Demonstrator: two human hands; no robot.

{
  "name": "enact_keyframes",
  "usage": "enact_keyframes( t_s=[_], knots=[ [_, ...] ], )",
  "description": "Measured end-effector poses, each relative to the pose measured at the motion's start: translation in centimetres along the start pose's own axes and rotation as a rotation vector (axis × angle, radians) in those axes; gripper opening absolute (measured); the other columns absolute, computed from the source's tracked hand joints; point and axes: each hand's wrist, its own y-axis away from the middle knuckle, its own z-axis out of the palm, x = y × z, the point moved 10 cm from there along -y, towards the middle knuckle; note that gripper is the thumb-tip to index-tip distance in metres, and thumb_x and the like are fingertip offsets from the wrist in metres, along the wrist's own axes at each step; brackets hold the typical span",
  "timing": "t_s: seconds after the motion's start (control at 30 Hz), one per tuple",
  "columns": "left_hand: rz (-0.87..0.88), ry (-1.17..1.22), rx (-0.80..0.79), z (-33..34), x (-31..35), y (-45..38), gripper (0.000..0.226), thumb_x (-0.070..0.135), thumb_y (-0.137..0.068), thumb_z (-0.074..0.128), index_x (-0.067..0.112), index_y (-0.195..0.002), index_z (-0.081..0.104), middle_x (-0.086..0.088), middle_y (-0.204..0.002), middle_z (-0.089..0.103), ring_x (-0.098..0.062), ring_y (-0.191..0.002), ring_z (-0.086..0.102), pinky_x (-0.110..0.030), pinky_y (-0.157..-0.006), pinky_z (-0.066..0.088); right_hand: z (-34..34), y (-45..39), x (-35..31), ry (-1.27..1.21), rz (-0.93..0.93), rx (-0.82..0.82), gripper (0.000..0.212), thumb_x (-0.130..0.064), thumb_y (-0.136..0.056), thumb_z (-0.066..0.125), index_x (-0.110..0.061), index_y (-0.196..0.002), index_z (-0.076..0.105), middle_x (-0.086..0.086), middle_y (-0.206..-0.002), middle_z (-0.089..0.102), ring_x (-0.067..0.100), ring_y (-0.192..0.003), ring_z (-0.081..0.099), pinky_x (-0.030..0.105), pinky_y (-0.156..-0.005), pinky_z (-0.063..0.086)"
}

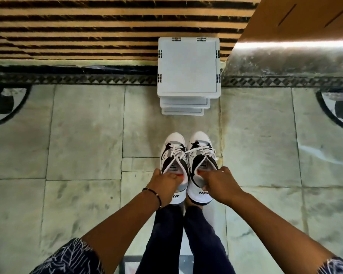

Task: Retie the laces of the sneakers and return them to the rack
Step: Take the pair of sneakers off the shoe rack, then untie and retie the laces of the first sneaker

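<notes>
Two white, black and grey sneakers with white laces are side by side below me, toes pointing away. My left hand (165,184) grips the left sneaker (173,153) at its heel opening, fingers hooked inside. My right hand (218,184) grips the right sneaker (201,151) the same way at its collar. The laces look tied across both tongues. Straight ahead, beyond the toes, stands the white stacked plastic rack (188,74), seen from above with its tiers stepping out toward me.
The floor is pale stone tile with a dark patterned border (71,79). A striped wooden wall panel (73,26) runs behind the rack, and a wooden cabinet (305,18) juts out at the upper right. My legs in dark trousers (184,240) stand below the sneakers.
</notes>
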Motion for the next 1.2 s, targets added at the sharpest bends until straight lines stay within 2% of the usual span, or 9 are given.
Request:
enact_keyframes(
  t_s=[0.2, 0.37, 0.43, 0.57, 0.7, 0.87, 0.93, 1.03, 1.2],
  knots=[
    [-0.074, 0.058, 0.001, 7.4, -3.9, -12.3, 0.062, 0.007, -0.082, 0.051, 0.028, -0.137, 0.032, 0.003, -0.143, 0.041, -0.022, -0.132, 0.035, -0.042, -0.101, 0.027, 9.2, -11.2, 4.9, -0.097, -0.012, -0.072, 0.04, -0.015, -0.078, 0.063, -0.012, -0.116, 0.054, 0.017, -0.113, 0.066, 0.036, -0.103, 0.061, 0.036, -0.083, 0.048],
    [-0.072, 0.026, 0.001, 15.3, -7.2, -21.5, 0.056, 0.014, -0.084, 0.051, 0.028, -0.136, 0.036, 0.002, -0.141, 0.044, -0.024, -0.13, 0.036, -0.046, -0.103, 0.027, 17.2, -19.3, 8.3, -0.09, -0.096, 0.018, 0.031, -0.012, -0.079, 0.058, -0.015, -0.11, 0.057, 0.011, -0.112, 0.066, 0.033, -0.101, 0.062, 0.039, -0.082, 0.053],
    [-0.064, 0.007, 0.097, 18.2, -8.3, -24.1, 0.046, 0.021, -0.081, 0.057, 0.028, -0.126, 0.048, 0.004, -0.128, 0.055, -0.021, -0.121, 0.046, -0.04, -0.097, 0.034, 20.1, -21.5, 8.8, -0.087, -0.166, 0.103, 0.025, -0.005, -0.078, 0.058, -0.013, -0.102, 0.06, 0.01, -0.101, 0.068, 0.03, -0.091, 0.065, 0.034, -0.075, 0.054],
    [-0.052, -0.038, 0.226, 21.6, -8.9, -26.8, 0.032, 0.036, -0.046, 0.072, 0.03, -0.078, 0.069, 0.013, -0.063, 0.066, -0.008, -0.062, 0.064, -0.024, -0.059, 0.049, 23.3, -22.8, 9.1, -0.082, -0.316, 0.219, 0.021, -0.001, -0.068, 0.068, -0.013, -0.085, 0.063, 0.003, -0.077, 0.068, 0.019, -0.07, 0.062, 0.029, -0.061, 0.053],
    [-0.055, -0.054, 0.367, 22.3, -8.5, -28.3, 0.036, 0.029, -0.064, 0.035, 0.027, -0.074, 0.07, 0.011, -0.057, 0.062, -0.011, -0.055, 0.062, -0.029, -0.052, 0.048, 25.0, -24.2, 10.5, -0.119, -0.368, 0.271, 0.01, -0.02, -0.067, 0.063, -0.02, -0.076, 0.058, -0.004, -0.068, 0.062, 0.013, -0.063, 0.054, 0.021, -0.061, 0.042],
    [-0.035, -0.054, 0.289, 23.4, -8.8, -30.0, 0.037, 0.028, -0.059, 0.033, 0.026, -0.064, 0.07, 0.012, -0.054, 0.064, -0.01, -0.051, 0.063, -0.031, -0.048, 0.05, 24.5, -25.1, 10.5, -0.074, -0.484, 0.441, 0.024, -0.042, -0.074, 0.063, -0.024, -0.061, 0.054, -0.007, -0.055, 0.056, 0.01, -0.051, 0.05, 0.019, -0.054, 0.037],
    [-0.05, -0.015, 0.248, 22.7, -8.8, -29.9, 0.036, 0.023, -0.064, 0.035, 0.027, -0.074, 0.07, 0.011, -0.064, 0.068, -0.011, -0.061, 0.066, -0.038, -0.055, 0.052, 24.3, -25.4, 10.2, -0.034, -0.514, 0.479, 0.031, -0.046, -0.08, 0.057, -0.022, -0.059, 0.055, -0.006, -0.053, 0.056, 0.011, -0.049, 0.051, 0.022, -0.051, 0.041],
    [-0.056, -0.047, 0.198, 22.0, -8.5, -29.6, 0.038, 0.013, -0.086, 0.04, 0.019, -0.124, 0.043, -0.001, -0.124, 0.052, -0.023, -0.116, 0.047, -0.047, -0.097, 0.029, 23.9, -25.5, 10.1, 0.026, -0.51, 0.483, 0.032, -0.044, -0.081, 0.056, -0.02, -0.059, 0.052, -0.003, -0.052, 0.053, 0.015, -0.048, 0.049, 0.024, -0.049, 0.039],
    [-0.05, -0.107, 0.216, 22.4, -8.3, -28.7, 0.038, 0.022, -0.089, 0.047, 0.019, -0.125, 0.036, -0.002, -0.13, 0.045, -0.024, -0.121, 0.039, -0.04, -0.098, 0.027, 24.0, -24.4, 10.2, 0.137, -0.448, 0.37, 0.032, -0.049, -0.084, 0.05, -0.023, -0.065, 0.049, -0.006, -0.057, 0.053, 0.013, -0.052, 0.051, 0.027, -0.051, 0.045]
  ],
)
